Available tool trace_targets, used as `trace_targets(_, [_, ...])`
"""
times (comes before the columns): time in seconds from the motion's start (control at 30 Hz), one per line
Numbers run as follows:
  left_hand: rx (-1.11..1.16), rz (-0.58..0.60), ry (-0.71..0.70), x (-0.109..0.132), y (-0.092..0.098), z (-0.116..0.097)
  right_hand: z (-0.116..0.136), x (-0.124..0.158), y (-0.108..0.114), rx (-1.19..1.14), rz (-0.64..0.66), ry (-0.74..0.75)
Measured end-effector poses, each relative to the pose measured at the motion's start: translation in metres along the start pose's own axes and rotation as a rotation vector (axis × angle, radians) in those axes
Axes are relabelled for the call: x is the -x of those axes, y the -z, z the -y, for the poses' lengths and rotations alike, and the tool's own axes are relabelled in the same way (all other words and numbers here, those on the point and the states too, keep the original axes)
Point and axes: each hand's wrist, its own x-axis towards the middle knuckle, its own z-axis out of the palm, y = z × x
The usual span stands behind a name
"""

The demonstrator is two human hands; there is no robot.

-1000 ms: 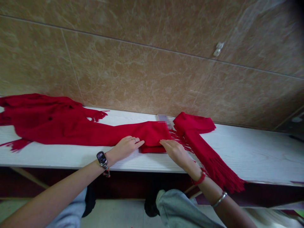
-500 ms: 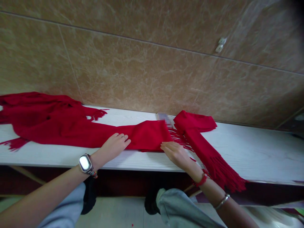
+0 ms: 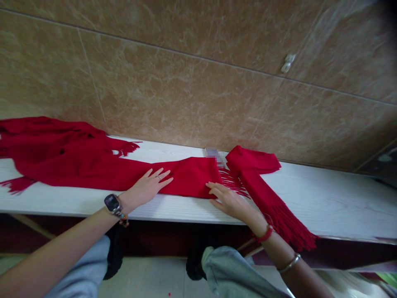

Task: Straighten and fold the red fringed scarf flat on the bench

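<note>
A red fringed scarf (image 3: pixel 189 176) lies lengthwise along a narrow white bench, its right part folded flat and its fringe pointing right. My left hand (image 3: pixel 150 184) rests on the scarf's middle with fingers spread. Over the lower right corner of the folded part lies my right hand (image 3: pixel 226 199), palm down, fingers stretched and slightly apart. To its right is a second red scarf (image 3: pixel 263 186), bent at an angle, with its fringe hanging over the front edge. More bunched red fabric (image 3: pixel 58 140) with fringes spreads at the left end.
The white bench (image 3: pixel 325 198) runs along a brown marbled tile wall (image 3: pixel 186 91). A small flat greyish item (image 3: pixel 212 152), partly pixelated, lies behind the folded scarf. A small white fitting (image 3: pixel 288 63) is on the wall. My legs are just below the bench's front edge.
The fingers of both hands have spread from a closer, pressed position on the scarf. The scarf's lower edge at the right now lies straighter. Both hands have stayed nearly in place.
</note>
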Motion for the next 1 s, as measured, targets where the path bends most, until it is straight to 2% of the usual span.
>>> trace_targets(0.1, [0.103, 0.169, -0.019, -0.001, 0.012, -0.002, -0.005, -0.011, 0.005, -0.064, -0.071, -0.073])
trace_targets(0.17, [0.214, 0.228, -0.071, -0.01, 0.02, -0.003, -0.01, -0.028, 0.006, -0.06, -0.133, -0.15])
trace_targets(0.27, [0.333, 0.197, -0.064, -0.04, 0.025, -0.008, -0.02, -0.063, 0.001, 0.004, -0.133, -0.266])
trace_targets(0.37, [0.368, 0.11, 0.038, -0.075, 0.02, -0.017, -0.027, -0.091, -0.013, 0.099, -0.04, -0.402])
trace_targets(0.43, [0.396, 0.1, 0.078, -0.091, 0.012, -0.022, -0.03, -0.099, -0.024, 0.151, 0.042, -0.497])
trace_targets(0.5, [0.394, 0.117, 0.109, -0.096, 0.0, -0.021, -0.033, -0.098, -0.034, 0.172, 0.112, -0.561])
trace_targets(0.63, [0.301, 0.119, 0.207, -0.088, -0.02, -0.008, -0.039, -0.09, -0.048, 0.185, 0.147, -0.566])
trace_targets(0.73, [0.275, 0.141, 0.31, -0.086, -0.026, 0.006, -0.04, -0.087, -0.049, 0.216, 0.139, -0.578])
trace_targets(0.9, [0.364, 0.041, 0.353, -0.093, -0.025, 0.029, -0.034, -0.092, -0.042, 0.29, 0.005, -0.611])
trace_targets(1.0, [0.395, 0.02, 0.35, -0.093, -0.018, 0.045, -0.026, -0.096, -0.039, 0.214, -0.078, -0.473])
